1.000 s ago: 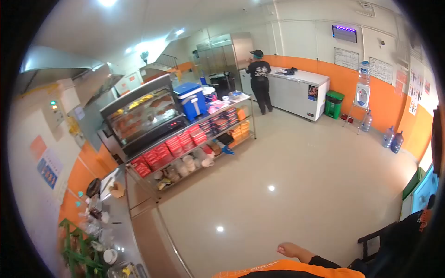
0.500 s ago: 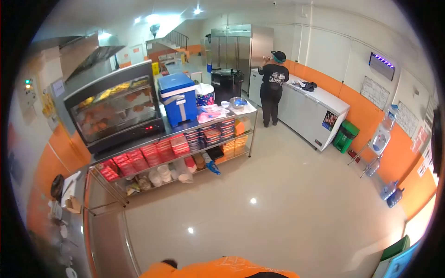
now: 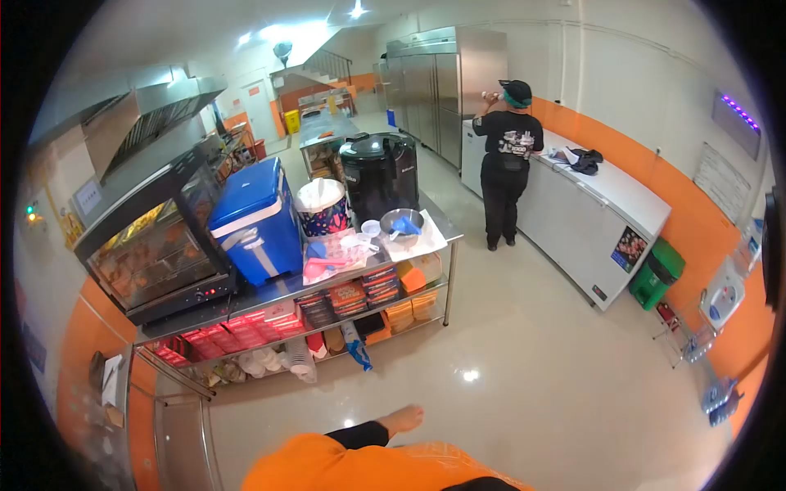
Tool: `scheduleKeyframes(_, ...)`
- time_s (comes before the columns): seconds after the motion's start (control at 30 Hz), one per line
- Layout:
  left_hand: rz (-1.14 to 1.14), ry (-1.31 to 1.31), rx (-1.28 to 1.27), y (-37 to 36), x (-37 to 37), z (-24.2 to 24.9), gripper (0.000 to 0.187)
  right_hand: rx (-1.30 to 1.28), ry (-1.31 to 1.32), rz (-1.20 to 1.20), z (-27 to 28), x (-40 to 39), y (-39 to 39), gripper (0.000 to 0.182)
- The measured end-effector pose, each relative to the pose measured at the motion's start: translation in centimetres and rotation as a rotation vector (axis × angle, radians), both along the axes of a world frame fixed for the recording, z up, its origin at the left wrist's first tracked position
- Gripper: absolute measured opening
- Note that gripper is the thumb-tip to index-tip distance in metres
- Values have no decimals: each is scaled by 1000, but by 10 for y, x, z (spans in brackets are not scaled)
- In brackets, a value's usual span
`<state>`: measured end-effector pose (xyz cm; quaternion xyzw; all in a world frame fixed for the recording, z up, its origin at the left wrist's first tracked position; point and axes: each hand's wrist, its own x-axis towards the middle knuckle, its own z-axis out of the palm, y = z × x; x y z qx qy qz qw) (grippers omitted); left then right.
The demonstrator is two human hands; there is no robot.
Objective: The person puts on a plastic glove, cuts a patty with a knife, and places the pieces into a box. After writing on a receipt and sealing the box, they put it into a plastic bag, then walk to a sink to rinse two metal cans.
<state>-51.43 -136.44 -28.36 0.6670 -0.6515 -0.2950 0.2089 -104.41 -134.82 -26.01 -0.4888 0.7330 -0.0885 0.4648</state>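
Observation:
My left hand [image 3: 401, 419] shows at the bottom centre, at the end of a black sleeve, in front of my orange shirt [image 3: 368, 468]. It is over the tiled floor and touches no object that I can see. Its fingers are small and smeared, so their shape is unclear. My right hand is not in view. The nearest furniture is a steel table [image 3: 286, 288], ahead and to the left, bearing a blue cooler box [image 3: 258, 221], a patterned tub [image 3: 322, 209], a black pot [image 3: 381, 176] and a metal bowl [image 3: 401, 225].
A glass food warmer [image 3: 151, 245] stands on the table's left end; red boxes [image 3: 246, 331] fill the shelf below. Another person [image 3: 508, 164] faces a white chest freezer [image 3: 585, 221], back turned, one hand raised. A green bin [image 3: 657, 274] and water bottles [image 3: 720, 397] are at the right.
The view has moved nearer to the table and the other person, who looks larger now. My left hand and black sleeve have come into view at the bottom.

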Motion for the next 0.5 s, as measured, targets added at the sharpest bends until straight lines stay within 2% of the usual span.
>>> scheduleKeyframes(0.07,-199,3,76,-7,1,-16,37,-32,-24,-24,-20,-6,-114,17)
scheduleKeyframes(0.13,-162,94,344,-49,28,-10,41,-104,-72,-97,-53,-12,-249,16)
scheduleKeyframes(0.2,-79,128,500,-115,61,-20,46,-233,-148,-142,-80,-10,-400,15)
scheduleKeyframes(0.23,-52,127,554,-147,80,-24,49,-320,-192,-39,-58,8,-476,14)
scheduleKeyframes(0.27,-33,130,596,-180,98,-29,51,-400,-214,-73,-39,30,-539,15)
scheduleKeyframes(0.3,-17,125,630,-218,117,-36,54,-461,-213,11,-2,58,-590,14)
scheduleKeyframes(0.37,-29,90,657,-304,152,-40,59,-507,-297,-87,2,101,-671,12)
scheduleKeyframes(0.43,-78,34,698,-394,174,-44,65,-382,-309,-164,-12,132,-711,10)
scheduleKeyframes(0.47,-107,-12,730,-446,180,-35,68,-341,-150,-8,-22,144,-720,8)
scheduleKeyframes(0.5,-146,-63,753,-505,184,-10,70,-209,-167,76,-13,164,-718,11)
